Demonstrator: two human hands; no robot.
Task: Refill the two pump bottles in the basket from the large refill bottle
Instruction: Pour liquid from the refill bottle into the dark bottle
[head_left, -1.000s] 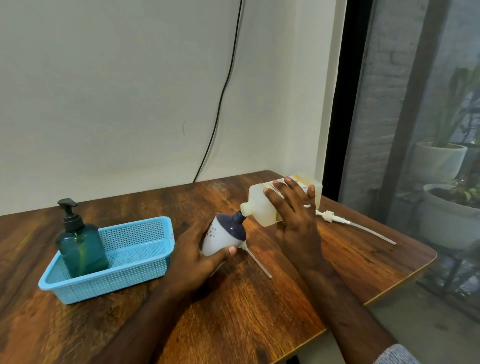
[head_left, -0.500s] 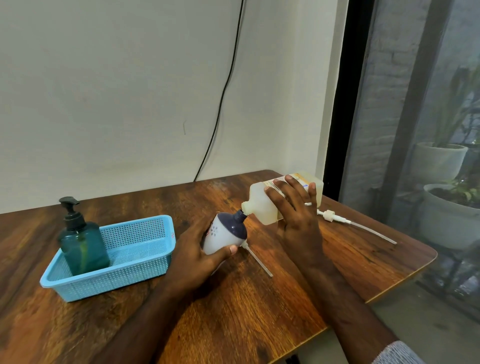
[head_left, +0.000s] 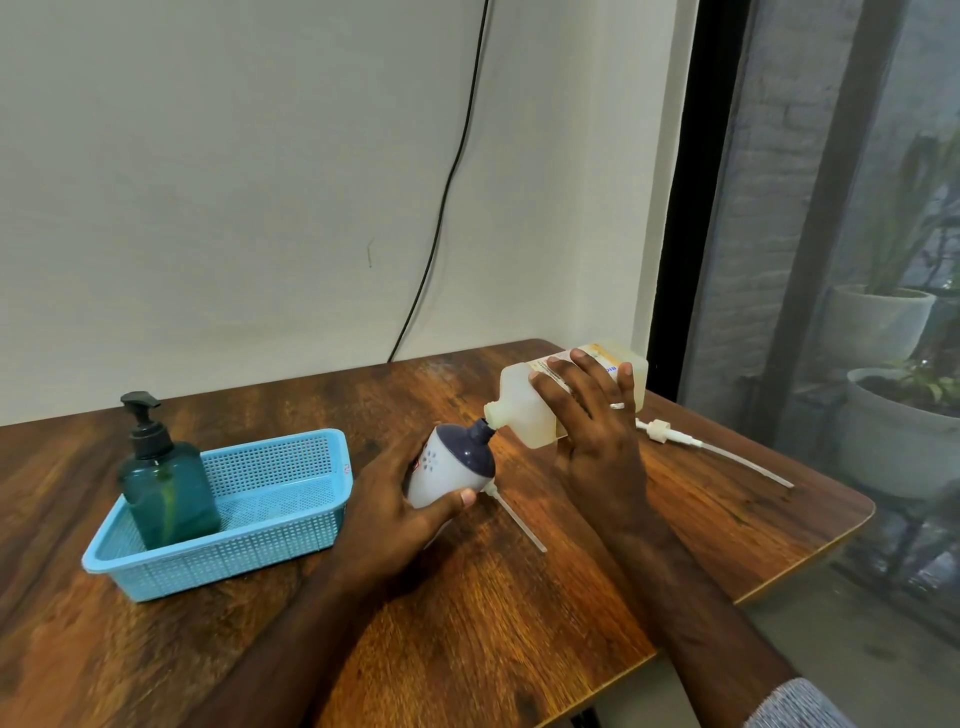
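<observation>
Mostly hidden, left hand (head_left: 387, 501) grips white bottle (head_left: 441, 475), right hand (head_left: 597, 441) grips refill bottle (head_left: 524, 410), fill unreadable

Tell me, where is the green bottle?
The green bottle stands upright in the left end of the blue basket, on the table's left side, away from both hands.

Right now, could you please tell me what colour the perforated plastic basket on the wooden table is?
Light blue; the perforated plastic basket shows best in the head view.

Perforated plastic basket (head_left: 270, 525), translucent plastic refill bottle (head_left: 524, 410), glossy wood-grain table (head_left: 519, 613)
</observation>
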